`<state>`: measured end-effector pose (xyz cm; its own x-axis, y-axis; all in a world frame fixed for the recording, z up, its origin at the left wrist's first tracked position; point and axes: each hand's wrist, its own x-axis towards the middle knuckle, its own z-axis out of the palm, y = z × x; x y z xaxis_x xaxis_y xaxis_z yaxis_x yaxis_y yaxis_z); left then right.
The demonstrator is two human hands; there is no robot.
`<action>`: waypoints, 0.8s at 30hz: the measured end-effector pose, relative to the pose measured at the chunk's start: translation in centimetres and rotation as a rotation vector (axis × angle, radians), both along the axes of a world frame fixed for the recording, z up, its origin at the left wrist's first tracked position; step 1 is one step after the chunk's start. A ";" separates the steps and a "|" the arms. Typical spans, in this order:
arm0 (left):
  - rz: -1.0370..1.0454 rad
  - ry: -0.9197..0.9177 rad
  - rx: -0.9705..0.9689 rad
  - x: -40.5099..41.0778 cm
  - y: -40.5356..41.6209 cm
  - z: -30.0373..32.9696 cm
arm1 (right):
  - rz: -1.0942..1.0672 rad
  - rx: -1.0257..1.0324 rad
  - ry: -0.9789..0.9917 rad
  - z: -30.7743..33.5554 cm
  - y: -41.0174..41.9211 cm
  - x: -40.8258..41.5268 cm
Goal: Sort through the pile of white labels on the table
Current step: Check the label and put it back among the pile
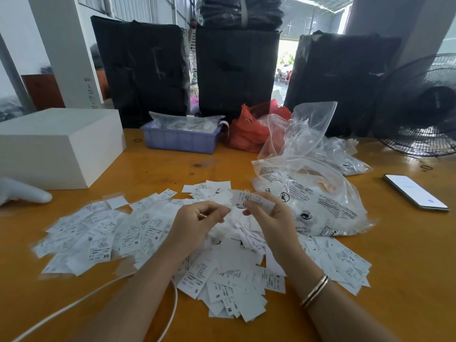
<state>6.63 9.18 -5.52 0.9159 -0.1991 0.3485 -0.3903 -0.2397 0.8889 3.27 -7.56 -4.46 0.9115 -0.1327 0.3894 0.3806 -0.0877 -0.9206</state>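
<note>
A wide pile of white labels (138, 233) printed with size letters spreads across the wooden table (404, 253). Above its middle, my right hand (269, 218) holds a small bunch of labels (251, 199), with an S showing on the front one. My left hand (197, 218) is just to the left of it, fingers curled and fingertips pinching at the left edge of the bunch. A gold bangle (314, 291) sits on my right wrist.
Clear printed plastic bags (318, 201) lie right of the pile, and a phone (415, 191) beyond them. A white box (56, 144), a blue tray (181, 139), a red bag (249, 132) and a fan (424, 104) stand further back. A white cable (74, 302) runs at the front left.
</note>
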 end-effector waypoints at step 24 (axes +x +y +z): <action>-0.002 -0.048 0.006 0.0 0.1 0.1 | 0.030 0.058 0.071 -0.9 -0.7 0.7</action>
